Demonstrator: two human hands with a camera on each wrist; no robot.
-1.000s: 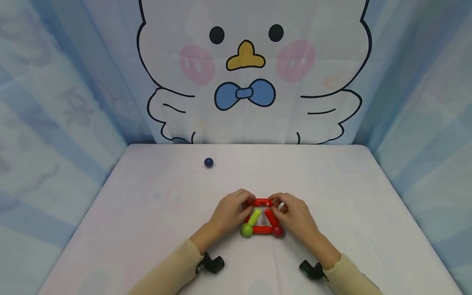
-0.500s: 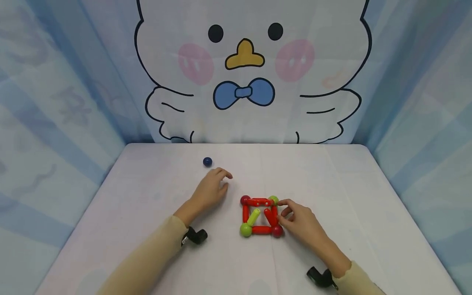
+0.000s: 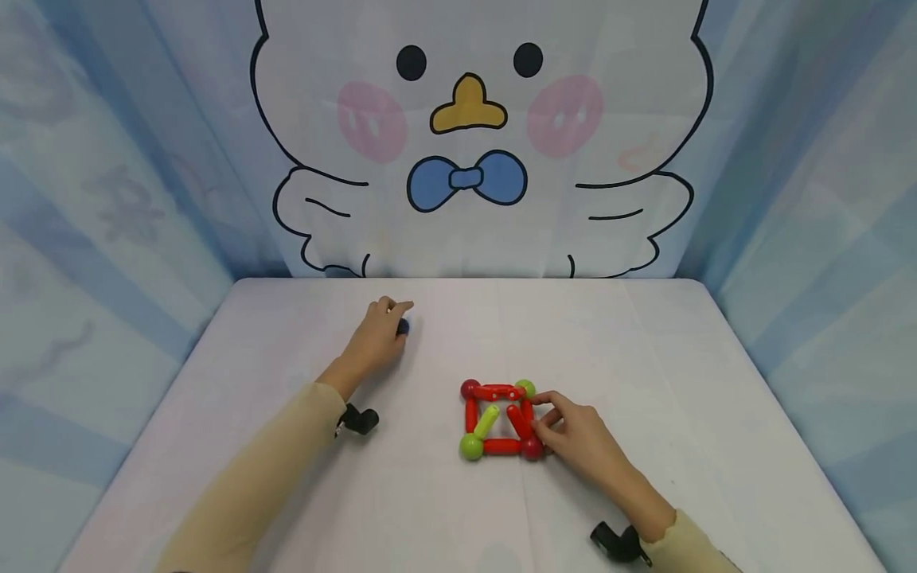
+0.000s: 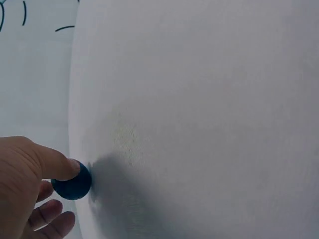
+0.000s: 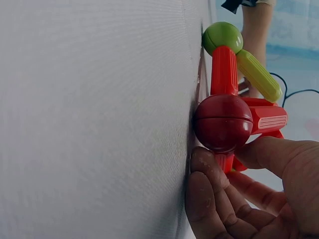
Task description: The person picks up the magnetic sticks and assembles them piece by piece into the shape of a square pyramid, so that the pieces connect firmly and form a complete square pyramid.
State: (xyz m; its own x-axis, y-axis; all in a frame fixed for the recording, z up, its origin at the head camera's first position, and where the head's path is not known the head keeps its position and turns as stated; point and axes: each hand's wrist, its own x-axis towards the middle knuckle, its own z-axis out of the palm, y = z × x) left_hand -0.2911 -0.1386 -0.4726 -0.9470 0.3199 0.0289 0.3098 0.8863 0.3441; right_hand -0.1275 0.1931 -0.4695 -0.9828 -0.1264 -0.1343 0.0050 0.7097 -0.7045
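My left hand [image 3: 372, 341] is at the far left of the table, with its thumb on a dark blue ball [image 4: 73, 188] and the other fingers behind it. A square of red magnetic sticks [image 3: 501, 447] lies mid-table. Dark red balls [image 5: 223, 123] and green balls [image 3: 471, 446] form its corners. From the near corners, a yellow-green stick [image 3: 487, 421] and a red stick [image 3: 517, 422] rise, leaning inward. My right hand [image 3: 582, 436] grips the square's right side between thumb and fingers, just by the near dark red ball.
A white cloth covers the table [image 3: 645, 358]. A curtain [image 3: 466, 239] with a cartoon bird hangs behind its far edge, and blue-white curtains [image 3: 107, 239] flank both sides. Each wrist carries a small black camera [image 3: 358, 419].
My left hand has left the square and reached to the far left, onto the blue ball, which has shifted slightly nearer. My right hand has stayed at the square's right side.
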